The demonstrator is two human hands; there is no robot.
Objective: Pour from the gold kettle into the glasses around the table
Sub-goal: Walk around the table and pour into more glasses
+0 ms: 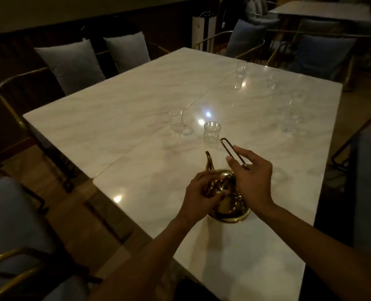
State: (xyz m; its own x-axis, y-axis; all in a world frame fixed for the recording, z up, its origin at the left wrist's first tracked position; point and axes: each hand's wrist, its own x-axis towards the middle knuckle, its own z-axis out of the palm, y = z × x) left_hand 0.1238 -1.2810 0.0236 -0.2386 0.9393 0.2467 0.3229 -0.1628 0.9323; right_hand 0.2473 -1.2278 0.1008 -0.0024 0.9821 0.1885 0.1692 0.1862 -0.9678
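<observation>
The gold kettle (pixel 229 205) stands on the white marble table (pixel 136 101) near its front edge, spout (pixel 208 162) pointing away from me. My left hand (pixel 198 194) rests on the kettle's lid and left side, fingers curled around it. My right hand (pixel 250 177) pinches the raised wire handle (pixel 231 151) between thumb and fingers. A clear glass (pixel 211 133) stands just beyond the spout. Another glass (pixel 177 121) is to its left. More glasses stand at the right (pixel 290 120) and far right (pixel 241 68).
Chairs with grey-blue cushions (pixel 71 64) line the table's far and left sides. A gold-framed chair (pixel 13 235) is at my near left and another chair (pixel 366 170) at the right edge. A second table (pixel 321 9) stands at the back right.
</observation>
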